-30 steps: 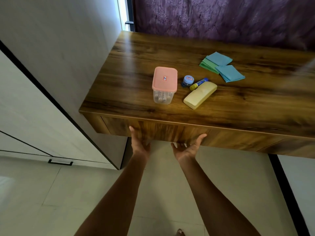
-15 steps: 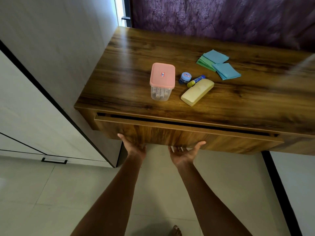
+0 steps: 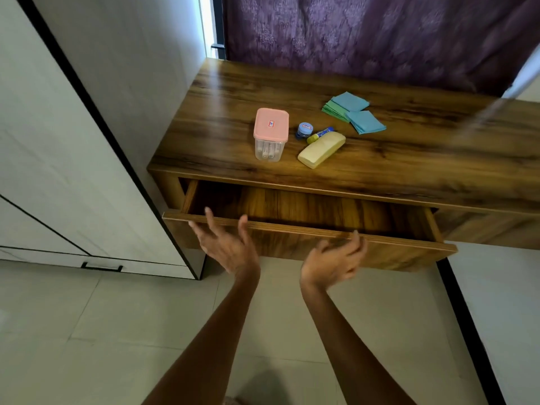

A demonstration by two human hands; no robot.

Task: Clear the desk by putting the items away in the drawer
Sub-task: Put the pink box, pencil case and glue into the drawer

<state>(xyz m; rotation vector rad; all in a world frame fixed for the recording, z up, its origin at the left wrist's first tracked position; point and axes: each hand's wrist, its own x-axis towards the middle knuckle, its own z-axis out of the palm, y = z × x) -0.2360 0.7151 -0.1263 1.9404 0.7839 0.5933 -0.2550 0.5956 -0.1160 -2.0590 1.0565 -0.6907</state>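
The wooden drawer (image 3: 306, 247) under the desk top (image 3: 409, 159) stands pulled out, and its inside looks bare. On the desk stand a clear box with a pink lid (image 3: 270, 134), a small blue jar (image 3: 304, 130), a blue and yellow glue stick (image 3: 320, 134), a cream glasses case (image 3: 321, 149) and blue and green folded cloths (image 3: 352, 111). My left hand (image 3: 226, 244) and my right hand (image 3: 334, 263) hover palm up, fingers spread, just in front of the drawer front, holding nothing.
A white wardrobe (image 3: 73, 159) with a black edge stands close to the left of the desk. A purple curtain (image 3: 365, 33) hangs behind the desk. Pale floor tiles (image 3: 87, 331) lie below. A white panel (image 3: 496, 302) borders the right.
The drawer has slid out from nearly closed to well open. Both hands have let go of its underside and risen in front of the drawer front, fingers spread.
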